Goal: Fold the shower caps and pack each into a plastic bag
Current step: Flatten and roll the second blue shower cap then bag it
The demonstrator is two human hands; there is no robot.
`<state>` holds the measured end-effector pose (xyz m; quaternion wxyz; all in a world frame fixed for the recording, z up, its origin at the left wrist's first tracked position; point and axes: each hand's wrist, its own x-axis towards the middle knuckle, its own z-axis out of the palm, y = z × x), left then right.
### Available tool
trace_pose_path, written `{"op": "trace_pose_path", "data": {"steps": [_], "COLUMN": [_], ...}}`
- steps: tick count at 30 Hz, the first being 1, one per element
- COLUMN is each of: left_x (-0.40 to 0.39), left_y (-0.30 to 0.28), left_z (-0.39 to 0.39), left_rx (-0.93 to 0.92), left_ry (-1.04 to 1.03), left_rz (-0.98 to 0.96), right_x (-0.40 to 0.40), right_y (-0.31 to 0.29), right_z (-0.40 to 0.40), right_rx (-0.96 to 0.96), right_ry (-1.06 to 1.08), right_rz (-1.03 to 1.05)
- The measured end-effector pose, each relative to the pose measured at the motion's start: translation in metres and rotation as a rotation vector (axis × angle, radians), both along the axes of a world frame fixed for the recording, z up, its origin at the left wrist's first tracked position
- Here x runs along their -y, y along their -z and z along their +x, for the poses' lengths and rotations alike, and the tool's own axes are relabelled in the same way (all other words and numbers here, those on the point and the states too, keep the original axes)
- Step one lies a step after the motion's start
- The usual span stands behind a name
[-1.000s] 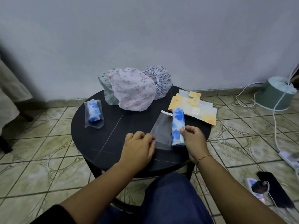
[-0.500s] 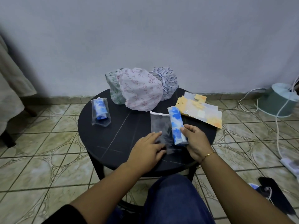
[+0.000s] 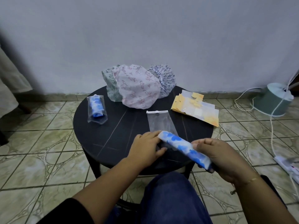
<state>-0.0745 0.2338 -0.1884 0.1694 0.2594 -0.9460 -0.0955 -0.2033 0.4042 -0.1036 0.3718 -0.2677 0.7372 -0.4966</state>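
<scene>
My right hand (image 3: pixel 221 157) grips a folded blue-and-white shower cap (image 3: pixel 182 147), held slantwise above the near edge of the round black table (image 3: pixel 100 136). Its upper end touches the fingers of my left hand (image 3: pixel 146 148), which pinches the near end of a clear plastic bag (image 3: pixel 161 122) lying flat on the table. A packed blue cap in a bag (image 3: pixel 96 109) lies at the left. Three unfolded caps, green (image 3: pixel 110 88), pink (image 3: pixel 137 88) and blue-patterned (image 3: pixel 165 80), are piled at the back.
A stack of yellow-and-clear empty bags (image 3: pixel 196 109) lies at the table's right edge. On the tiled floor to the right stand a green round device (image 3: pixel 272 101) with white cables and a power strip (image 3: pixel 286 165). My knee in blue cloth (image 3: pixel 171 194) is under the table's front.
My right hand has pulled the folded cap off the bag, toward me and to the right, tilting it. My left hand has slid onto the bag's near end.
</scene>
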Motion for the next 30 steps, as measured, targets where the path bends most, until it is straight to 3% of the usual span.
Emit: {"op": "trace_pose_path", "data": {"steps": [8, 22, 24, 27, 30], "left_x": [-0.002, -0.007, -0.006, -0.007, -0.005], "left_y": [0.000, 0.003, 0.002, 0.001, 0.002], "left_z": [0.001, 0.002, 0.003, 0.003, 0.003], "left_rx": [0.007, -0.045, -0.023, 0.002, -0.010], "left_ry": [-0.036, 0.031, 0.014, 0.019, 0.003], "left_rz": [0.005, -0.080, -0.077, -0.018, -0.018], "right_x": [0.001, 0.057, 0.054, 0.036, 0.018], "right_y": [0.007, 0.042, 0.038, 0.033, 0.035], "right_z": [0.002, 0.033, 0.035, 0.034, 0.034], "right_rx": [-0.190, -0.518, -0.488, -0.378, -0.526], "right_ry": [0.014, 0.188, 0.145, -0.084, -0.279], "right_rz": [0.094, 0.010, -0.009, -0.017, 0.005]}}
